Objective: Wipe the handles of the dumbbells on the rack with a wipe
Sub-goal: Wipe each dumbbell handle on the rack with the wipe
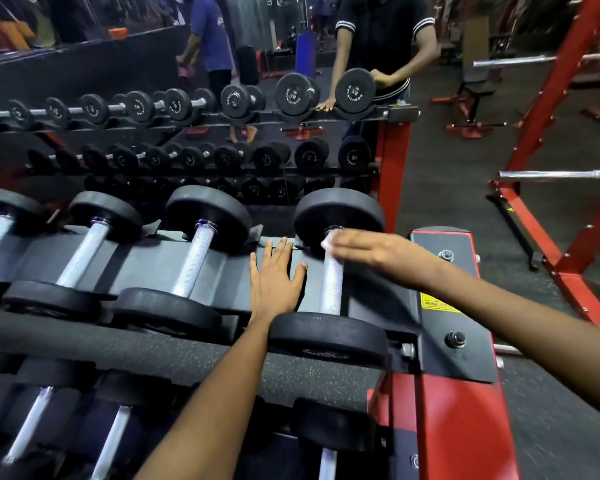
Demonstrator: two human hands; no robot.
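Observation:
Several black dumbbells with knurled steel handles lie side by side on the top tier of the rack (146, 261). My left hand (274, 275) rests flat, fingers spread, on the grey tray just left of the rightmost dumbbell's handle (331, 289). Coming in from the right, my right hand (368, 251) is blurred, its fingers stretched across the far end of that handle. A bit of white wipe (327, 244) shows under the fingertips, against the handle near the far weight head. The neighbouring handles (193, 261) lie bare to the left.
A mirror (187, 109) behind the rack reflects the dumbbell tiers and my own figure. Another person stands reflected at the back. More dumbbells (111, 441) sit on the lower tier. The rack's red end post (465, 427) and a red barbell stand (534, 116) are on the right.

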